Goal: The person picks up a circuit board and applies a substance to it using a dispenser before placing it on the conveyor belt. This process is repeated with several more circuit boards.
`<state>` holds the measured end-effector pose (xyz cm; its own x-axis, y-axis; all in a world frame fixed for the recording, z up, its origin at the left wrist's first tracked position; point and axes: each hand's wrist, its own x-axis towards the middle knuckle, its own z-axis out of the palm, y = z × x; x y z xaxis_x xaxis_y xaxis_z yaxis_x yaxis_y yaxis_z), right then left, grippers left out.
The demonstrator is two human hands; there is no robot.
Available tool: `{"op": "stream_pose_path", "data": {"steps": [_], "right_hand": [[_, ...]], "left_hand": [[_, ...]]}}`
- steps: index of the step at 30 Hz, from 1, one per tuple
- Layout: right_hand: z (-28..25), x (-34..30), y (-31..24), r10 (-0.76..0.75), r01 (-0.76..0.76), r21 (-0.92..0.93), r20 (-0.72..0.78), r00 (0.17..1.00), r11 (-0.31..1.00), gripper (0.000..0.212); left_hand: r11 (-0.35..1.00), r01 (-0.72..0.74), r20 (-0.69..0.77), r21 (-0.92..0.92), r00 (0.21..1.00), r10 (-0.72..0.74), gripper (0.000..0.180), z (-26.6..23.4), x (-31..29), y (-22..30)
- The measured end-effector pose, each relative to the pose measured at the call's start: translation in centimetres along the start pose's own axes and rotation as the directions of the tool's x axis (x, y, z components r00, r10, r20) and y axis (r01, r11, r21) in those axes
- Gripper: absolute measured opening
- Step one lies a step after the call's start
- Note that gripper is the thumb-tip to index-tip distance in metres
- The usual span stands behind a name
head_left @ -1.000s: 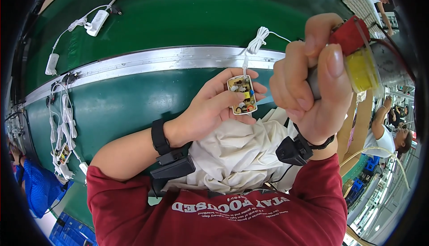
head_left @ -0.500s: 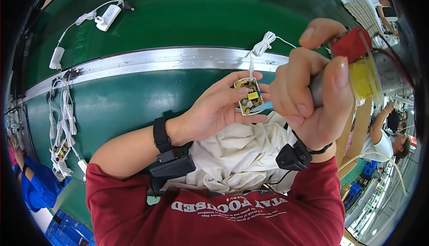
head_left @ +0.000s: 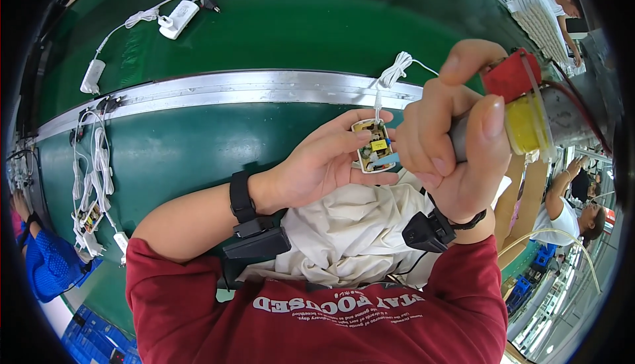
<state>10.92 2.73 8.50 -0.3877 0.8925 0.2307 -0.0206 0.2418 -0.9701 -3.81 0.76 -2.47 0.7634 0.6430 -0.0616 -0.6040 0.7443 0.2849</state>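
Note:
My left hand [head_left: 324,155] holds an opened white power adapter [head_left: 374,147], its thumb over one edge and its fingers behind. Inside the casing lie a circuit board and a yellow part. A white cord runs from its top to a bundled coil [head_left: 395,69] on the metal rail. My right hand [head_left: 456,132] is wrapped round a thick grey cylindrical dispenser [head_left: 572,109] with a yellow band and a red block. Its pale blue tapered nozzle [head_left: 387,159] points into the adapter's lower part; whether the tip touches the board, I cannot tell.
White adapters [head_left: 178,20] with cords lie on the green belt [head_left: 284,26] beyond the metal rail [head_left: 218,91]. More corded adapters [head_left: 99,165] are heaped at the left of the green table [head_left: 178,145]. Co-workers [head_left: 565,205] are at the right; a blue-sleeved person [head_left: 53,258] is at the left.
On the far belt, the white adapters have shifted right. The held adapter has moved slightly right, and the dispenser has moved slightly left, its nozzle still over the board.

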Motion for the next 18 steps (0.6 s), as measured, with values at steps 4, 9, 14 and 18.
{"op": "stream_pose_path", "data": {"steps": [4, 9, 14, 18], "right_hand": [[0.1, 0.5, -1.7, 0.036, -0.034, 0.036, -0.078, 0.996, 0.999, 0.043], [0.4, 1.4, -3.5, 0.024, -0.01, 0.111, -0.12, 0.993, 0.994, 0.045], [3.0, 0.5, -5.8, 0.077, -0.049, 0.216, -0.126, 0.989, 0.975, 0.046], [3.7, 0.3, -6.6, 0.067, -0.031, 0.18, -0.196, 0.978, 0.983, 0.045]], "left_hand": [[1.0, 0.016, -0.023, 0.006, 1.0, -0.016, 0.041, 1.4, -0.1, 0.1], [0.995, -0.002, -0.056, 0.1, 0.998, 0.008, 0.04, 2.9, 0.3, 1.3], [0.849, -0.18, -0.009, 0.498, 0.977, 0.213, 0.043, 4.6, 3.0, 5.2], [-0.475, -0.113, 0.37, 0.873, 0.789, 0.491, 0.047, 4.0, 4.9, 7.5]]}}
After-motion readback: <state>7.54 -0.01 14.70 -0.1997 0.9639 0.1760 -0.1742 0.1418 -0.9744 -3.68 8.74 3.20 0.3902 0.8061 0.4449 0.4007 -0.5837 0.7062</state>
